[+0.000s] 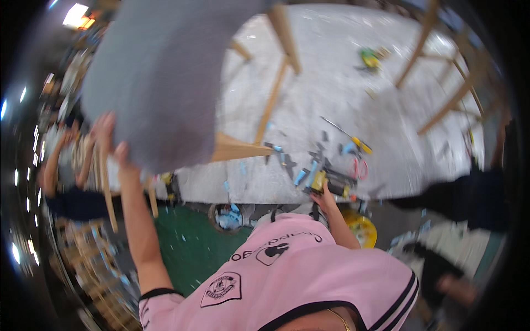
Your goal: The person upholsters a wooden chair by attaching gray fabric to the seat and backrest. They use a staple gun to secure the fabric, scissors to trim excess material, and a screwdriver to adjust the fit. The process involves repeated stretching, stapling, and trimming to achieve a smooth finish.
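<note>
A grey upholstered chair point(160, 83) with pale wooden legs lies tipped at the left side of the table. My left hand point(113, 140) grips its near left edge, fingers blurred by motion. One wooden leg points right, toward a cluster of small parts. At the table's near edge, my right hand point(324, 194) is closed round a yellow and black power tool point(318, 181), which looks like a cordless drill; part of the grip is hidden. Scissors with red handles point(360, 169) and a yellow-handled screwdriver point(361, 145) lie close by.
Clear sheeting covers the white table point(326, 66). Another wooden frame point(441, 105) stands at the right, and a green and yellow object point(370, 58) lies farther back. Below the edge are a bin of blue scraps point(228, 217) and a yellow round container point(361, 229). People work on both sides.
</note>
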`<action>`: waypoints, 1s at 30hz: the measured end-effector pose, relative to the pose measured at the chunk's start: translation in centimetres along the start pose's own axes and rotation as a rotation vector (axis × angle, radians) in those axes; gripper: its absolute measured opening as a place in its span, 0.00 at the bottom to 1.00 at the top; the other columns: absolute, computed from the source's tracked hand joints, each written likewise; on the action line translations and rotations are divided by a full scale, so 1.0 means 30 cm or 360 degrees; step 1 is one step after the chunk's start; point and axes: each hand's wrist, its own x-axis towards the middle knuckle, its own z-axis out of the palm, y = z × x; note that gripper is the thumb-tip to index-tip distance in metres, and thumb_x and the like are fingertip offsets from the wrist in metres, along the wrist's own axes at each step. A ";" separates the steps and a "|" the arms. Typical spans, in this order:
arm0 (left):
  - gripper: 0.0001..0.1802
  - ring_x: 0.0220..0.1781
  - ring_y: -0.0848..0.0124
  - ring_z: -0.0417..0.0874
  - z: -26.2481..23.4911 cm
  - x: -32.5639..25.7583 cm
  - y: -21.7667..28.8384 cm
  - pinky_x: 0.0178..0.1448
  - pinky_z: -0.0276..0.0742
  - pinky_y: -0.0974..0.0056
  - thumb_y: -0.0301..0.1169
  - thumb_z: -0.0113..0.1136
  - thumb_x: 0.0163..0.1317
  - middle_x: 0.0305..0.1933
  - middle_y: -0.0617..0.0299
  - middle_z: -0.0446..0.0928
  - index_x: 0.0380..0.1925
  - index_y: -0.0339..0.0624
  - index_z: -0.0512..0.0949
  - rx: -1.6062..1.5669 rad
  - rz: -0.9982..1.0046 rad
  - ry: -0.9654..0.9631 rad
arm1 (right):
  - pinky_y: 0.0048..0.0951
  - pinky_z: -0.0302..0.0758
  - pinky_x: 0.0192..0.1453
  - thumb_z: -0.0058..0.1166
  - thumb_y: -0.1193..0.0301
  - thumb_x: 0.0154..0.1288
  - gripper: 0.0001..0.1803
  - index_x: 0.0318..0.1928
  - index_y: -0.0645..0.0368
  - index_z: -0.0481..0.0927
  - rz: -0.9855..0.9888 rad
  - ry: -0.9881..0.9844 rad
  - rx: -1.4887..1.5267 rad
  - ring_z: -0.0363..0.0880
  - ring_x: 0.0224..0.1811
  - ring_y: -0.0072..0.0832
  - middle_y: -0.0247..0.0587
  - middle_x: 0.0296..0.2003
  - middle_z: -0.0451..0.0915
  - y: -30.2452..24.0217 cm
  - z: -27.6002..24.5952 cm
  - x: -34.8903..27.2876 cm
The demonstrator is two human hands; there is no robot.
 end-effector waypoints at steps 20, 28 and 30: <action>0.60 0.79 0.35 0.55 0.087 0.243 0.639 0.81 0.53 0.42 0.46 0.76 0.56 0.79 0.32 0.50 0.78 0.36 0.49 -0.0047 -0.1587 0.0204 | 0.43 0.81 0.41 0.72 0.65 0.59 0.33 0.58 0.63 0.68 -0.1589 0.0749 -0.1586 0.84 0.39 0.43 0.49 0.41 0.82 -0.667 -0.207 0.161; 0.66 0.84 0.38 0.45 0.042 0.196 0.619 0.85 0.45 0.47 0.40 0.79 0.55 0.82 0.29 0.39 0.81 0.37 0.39 0.0196 -0.1287 -0.0212 | 0.14 0.62 0.24 0.54 0.61 0.75 0.29 0.74 0.51 0.69 -0.1015 -0.0922 -0.1115 0.66 0.23 0.10 0.22 0.29 0.72 -0.644 0.533 -0.195; 0.65 0.85 0.40 0.47 0.031 0.180 0.620 0.85 0.46 0.48 0.42 0.78 0.56 0.82 0.30 0.43 0.81 0.36 0.41 0.0147 -0.1268 -0.0195 | 0.23 0.68 0.40 0.64 0.50 0.66 0.42 0.76 0.54 0.67 -0.1444 -0.1420 -0.1610 0.70 0.36 0.19 0.31 0.41 0.76 -0.617 0.814 -0.351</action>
